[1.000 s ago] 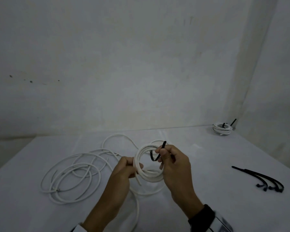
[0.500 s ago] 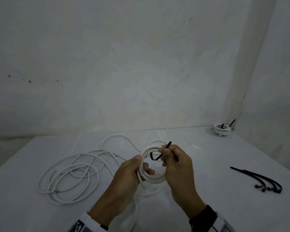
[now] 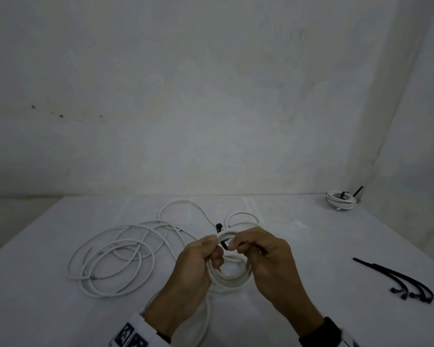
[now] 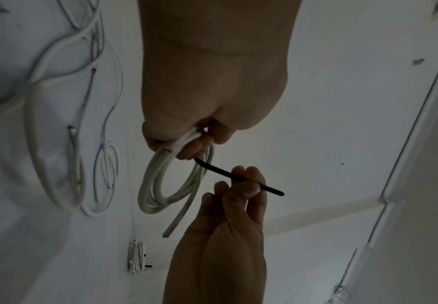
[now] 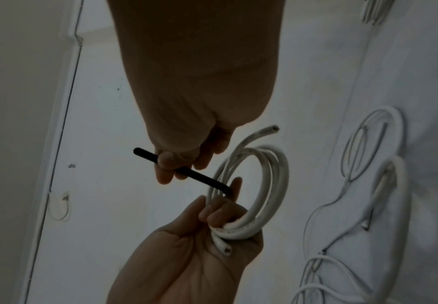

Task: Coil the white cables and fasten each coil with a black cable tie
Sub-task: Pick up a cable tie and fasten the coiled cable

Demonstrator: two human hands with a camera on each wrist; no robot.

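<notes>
My left hand [image 3: 212,242] grips a small white cable coil [image 3: 232,280] at its top, held above the table. A black cable tie [image 3: 219,227] passes round the bundle there, its head sticking up behind my left fingers. My right hand [image 3: 236,245] pinches the tie's tail just right of the coil. In the left wrist view the tie [image 4: 222,172] runs from my left hand [image 4: 186,148] through the coil [image 4: 153,191] to my right hand [image 4: 241,181]. The right wrist view shows my right hand [image 5: 171,166] pinching the tie [image 5: 199,176] beside the coil [image 5: 274,181], which my left hand [image 5: 212,216] holds.
Loose white cables [image 3: 115,256] lie looped on the white table [image 3: 323,246] to the left of my hands. A tied coil [image 3: 340,200] sits at the back right corner by the wall. Several spare black ties [image 3: 409,283] lie at the right.
My left hand has shifted up to the top of the coil, next to my right hand. The tie's tail, which stuck up by my right thumb, now runs sideways in that hand's pinch.
</notes>
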